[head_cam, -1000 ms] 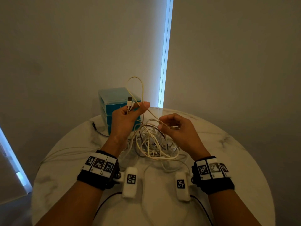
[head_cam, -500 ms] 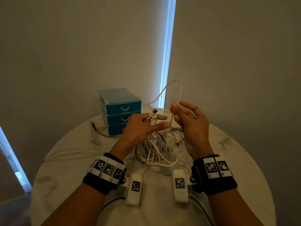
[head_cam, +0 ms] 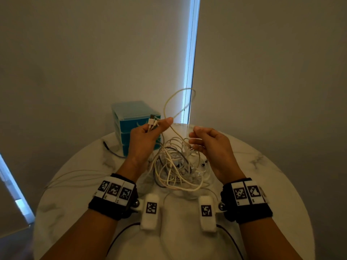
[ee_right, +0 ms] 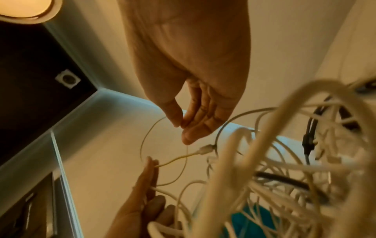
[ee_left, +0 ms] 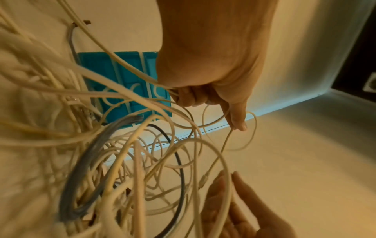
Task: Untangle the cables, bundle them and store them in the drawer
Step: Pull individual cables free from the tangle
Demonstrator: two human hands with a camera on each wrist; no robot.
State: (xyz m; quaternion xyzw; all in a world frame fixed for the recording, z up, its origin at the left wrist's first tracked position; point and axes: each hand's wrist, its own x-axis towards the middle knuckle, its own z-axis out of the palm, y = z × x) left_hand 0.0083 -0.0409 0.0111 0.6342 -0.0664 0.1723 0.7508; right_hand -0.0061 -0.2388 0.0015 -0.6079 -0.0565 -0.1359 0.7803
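The left hand pinches the white plug ends high, so the thin cream cable loops clear of the tangled white cable pile on the round marble table. The right hand, fingers loosely curled, holds nothing I can confirm. The blue plastic drawer unit stands behind, its drawers closed.

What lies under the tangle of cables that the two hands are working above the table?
Under the cable tangle the white marble table shows through the loops. Whether anything small lies beneath the dense middle cannot be seen, since the strands cover it.

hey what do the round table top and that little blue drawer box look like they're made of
Table top: looks like polished marble or a marble-look laminate, white with grey veins. Drawer unit: seemingly plastic, a translucent pale frame with glossy teal drawer fronts.
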